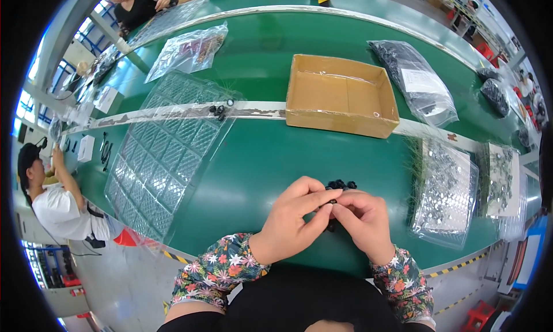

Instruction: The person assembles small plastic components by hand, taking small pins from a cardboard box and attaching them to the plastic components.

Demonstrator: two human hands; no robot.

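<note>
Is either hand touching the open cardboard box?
Apart. In the head view, green tabletop shows between the cardboard box and both the left hand and the right hand.

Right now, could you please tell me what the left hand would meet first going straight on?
Probably the right hand, its fingers opposite at a small black part; depth is unclear.

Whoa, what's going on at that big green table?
Someone in flowery sleeves is pinching a small black part between the left hand and right hand; it's too small to tell exactly what it is. More black parts lie on the green table just past those hands. Farther back sits an open cardboard box, with a clear plastic tray off to its left.
</note>
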